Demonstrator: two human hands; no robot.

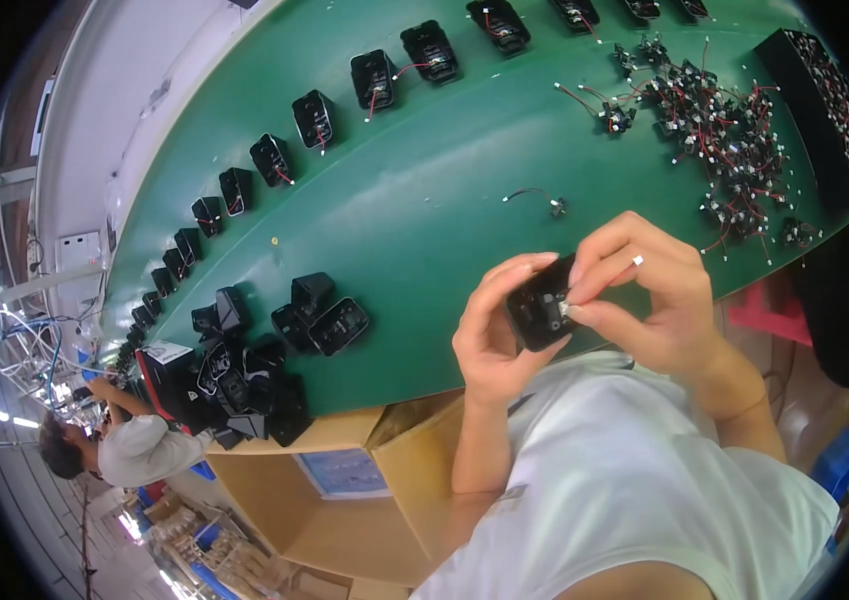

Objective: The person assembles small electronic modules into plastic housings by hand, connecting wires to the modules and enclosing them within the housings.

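My left hand (492,330) grips a small black plastic housing (538,312) from the left, close to my chest. My right hand (644,290) closes on the same housing from the right, its thumb and forefinger pinching a small light part at the housing's face. A ring shows on one right finger. Both hands hover just over the near edge of the green table (414,210). A single black wired component (554,206) lies on the table just beyond my hands.
A row of black housings (316,120) with red wires runs along the far side. A heap of empty black housings (244,370) sits at the left. A pile of wired components (714,130) and a black tray (824,110) lie right. Another person (124,445) works far left.
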